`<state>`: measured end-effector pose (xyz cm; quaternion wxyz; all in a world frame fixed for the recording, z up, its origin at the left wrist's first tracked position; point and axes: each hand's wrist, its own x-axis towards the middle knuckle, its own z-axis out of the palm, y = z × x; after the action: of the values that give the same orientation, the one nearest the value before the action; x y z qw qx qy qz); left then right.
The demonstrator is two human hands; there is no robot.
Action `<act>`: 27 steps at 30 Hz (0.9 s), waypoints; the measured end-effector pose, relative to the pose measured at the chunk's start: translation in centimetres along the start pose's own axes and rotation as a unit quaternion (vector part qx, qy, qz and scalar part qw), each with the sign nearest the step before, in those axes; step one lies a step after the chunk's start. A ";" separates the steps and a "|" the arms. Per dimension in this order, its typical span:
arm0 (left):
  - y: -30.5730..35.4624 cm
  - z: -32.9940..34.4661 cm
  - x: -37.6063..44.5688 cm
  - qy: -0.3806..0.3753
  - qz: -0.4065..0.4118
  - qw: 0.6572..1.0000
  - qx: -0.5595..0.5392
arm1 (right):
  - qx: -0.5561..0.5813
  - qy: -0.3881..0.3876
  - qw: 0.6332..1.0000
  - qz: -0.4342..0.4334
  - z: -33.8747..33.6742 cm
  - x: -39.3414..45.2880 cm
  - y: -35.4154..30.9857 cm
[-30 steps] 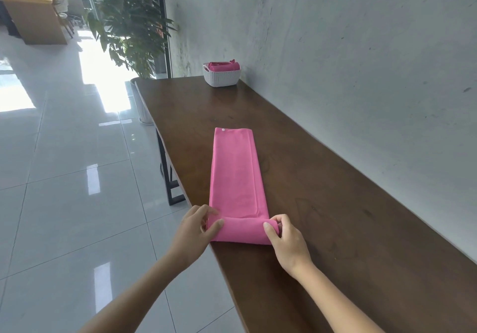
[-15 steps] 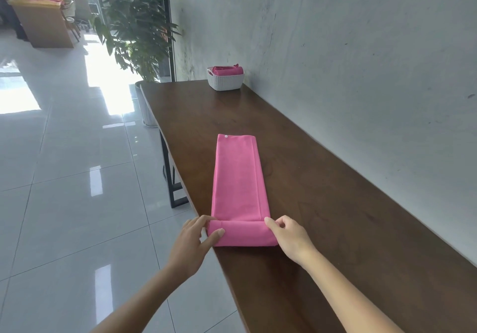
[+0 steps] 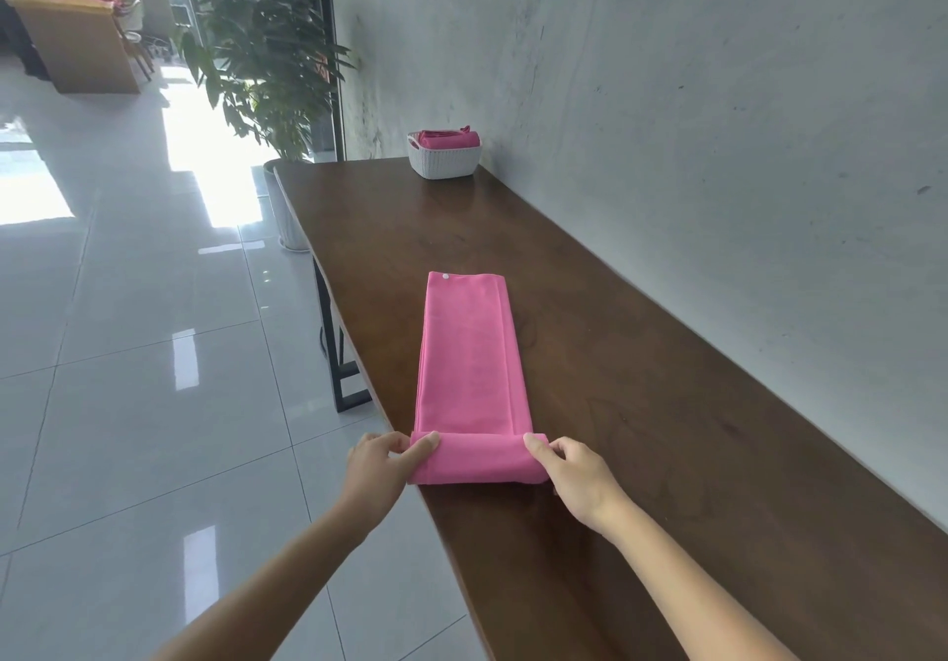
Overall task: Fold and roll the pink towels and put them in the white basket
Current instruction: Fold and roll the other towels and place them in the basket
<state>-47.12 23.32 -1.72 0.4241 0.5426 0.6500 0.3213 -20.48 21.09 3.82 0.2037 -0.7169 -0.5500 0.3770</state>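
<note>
We see a long dark wooden table [image 3: 641, 404] running along the wall. On it lies a pink towel [image 3: 467, 352], folded into a narrow strip, and at the far end stands a white basket [image 3: 445, 160].

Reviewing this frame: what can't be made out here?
All in the head view:
- How many towels sit in the basket: too far, and its wall hides them.
- Right hand fingers: tucked behind the roll's end.
- The layers of the towel: the top layer covers them.
- Far desk clutter: too small, cut by the frame's edge.
</note>
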 end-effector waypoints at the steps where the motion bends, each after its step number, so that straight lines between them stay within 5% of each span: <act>1: 0.0 -0.1 0.2 0.000 -0.006 1.000 0.003 | 0.001 -0.003 1.000 0.012 0.0 0.1 -0.2; 8: 0.8 0.0 -1.2 0.049 0.067 0.996 -0.029 | -0.015 -0.034 0.997 0.073 -0.1 1.5 -1.2; 16: 1.1 -0.7 -1.3 0.016 0.133 0.990 0.041 | -0.073 -0.031 0.989 0.125 -0.4 2.4 -3.0; 21: 1.7 -1.0 -0.1 0.008 0.122 0.991 0.061 | -0.047 0.109 0.992 -0.038 0.9 2.0 -1.9; 27: 2.2 -1.7 0.9 -0.047 0.070 0.996 0.043 | -0.038 0.100 0.989 -0.101 1.2 0.8 0.3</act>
<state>-47.74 24.70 0.77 0.4075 0.6188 0.6029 0.2960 -21.10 21.63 2.61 0.2677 -0.6990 -0.6103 0.2596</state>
